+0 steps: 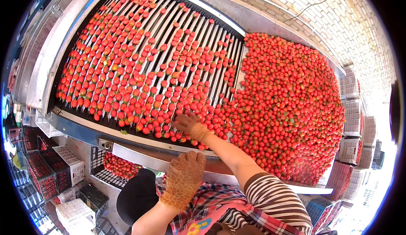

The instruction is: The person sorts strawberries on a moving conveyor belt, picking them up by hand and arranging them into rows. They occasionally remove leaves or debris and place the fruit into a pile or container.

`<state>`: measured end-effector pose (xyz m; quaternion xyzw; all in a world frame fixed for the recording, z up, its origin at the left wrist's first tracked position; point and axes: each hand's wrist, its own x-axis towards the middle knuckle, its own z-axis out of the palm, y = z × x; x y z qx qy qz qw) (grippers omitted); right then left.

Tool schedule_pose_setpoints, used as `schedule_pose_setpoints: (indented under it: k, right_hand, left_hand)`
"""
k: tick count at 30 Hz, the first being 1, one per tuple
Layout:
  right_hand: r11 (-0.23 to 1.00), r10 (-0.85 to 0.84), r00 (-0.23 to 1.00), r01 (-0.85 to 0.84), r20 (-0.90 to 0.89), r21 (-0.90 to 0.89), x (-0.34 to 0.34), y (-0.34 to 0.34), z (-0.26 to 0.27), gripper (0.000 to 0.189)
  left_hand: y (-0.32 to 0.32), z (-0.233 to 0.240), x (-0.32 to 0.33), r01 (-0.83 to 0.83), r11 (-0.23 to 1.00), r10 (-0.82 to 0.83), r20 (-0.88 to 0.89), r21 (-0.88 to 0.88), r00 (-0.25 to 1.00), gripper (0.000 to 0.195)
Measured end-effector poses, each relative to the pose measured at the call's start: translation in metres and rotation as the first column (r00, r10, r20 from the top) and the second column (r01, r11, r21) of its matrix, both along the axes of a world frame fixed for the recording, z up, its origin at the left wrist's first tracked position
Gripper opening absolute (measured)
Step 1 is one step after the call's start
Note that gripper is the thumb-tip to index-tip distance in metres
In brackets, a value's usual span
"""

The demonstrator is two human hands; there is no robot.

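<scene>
Many small red cherry tomatoes [104,73] lie in rows on a metal roller conveyor [160,28], some of them orange and a few greenish. To its right, a deep heap of the same tomatoes [285,101] covers a metal feed table. My right hand [192,125], in a stained textured glove, is among the tomatoes at the near right part of the rollers; whether its fingers hold any is hidden. My left hand [185,173], in a similar orange-brown glove, rests at the near metal edge of the machine, back upward, its fingertips partly hidden from view.
A black crate [98,168] of tomatoes stands below the near edge. Dark and white plastic crates [76,214] are stacked at lower left. More filled crates [352,117] stand at the right. A brick wall [336,19] rises behind the machine. A leaf [123,132] lies on the near rim.
</scene>
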<state>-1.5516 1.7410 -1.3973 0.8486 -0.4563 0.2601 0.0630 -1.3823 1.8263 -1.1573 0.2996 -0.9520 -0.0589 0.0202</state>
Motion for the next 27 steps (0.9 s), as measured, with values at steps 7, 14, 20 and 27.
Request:
schedule_pose_setpoints:
  k: [7,14,20,27]
  right_hand:
    - [0.716,-0.398,0.819,0.559,-0.413,0.419,-0.090,0.057,-0.013,0.053]
    - [0.554,-0.644,-0.011,-0.697,0.765,0.456,-0.017,0.128,0.126,0.062]
    - [0.416,-0.449,0.511,-0.607,0.733,0.677,-0.006,0.120,0.181,0.059]
    - [0.697,-0.709,0.556,0.459,0.434,0.550,-0.146,0.016,0.018,0.034]
  left_hand:
    - [0.005,-0.011,-0.004,0.052,0.999,-0.052,0.023,0.005,0.998,0.033]
    - [0.009,-0.009,-0.018,-0.070,0.987,0.069,-0.007,-0.143,0.998,0.035]
    - [0.002,-0.013,-0.016,-0.011,0.986,0.009,-0.018,-0.165,1.000,0.026]
    - [0.009,-0.018,-0.019,-0.028,0.995,0.037,-0.093,0.093,0.995,0.017]
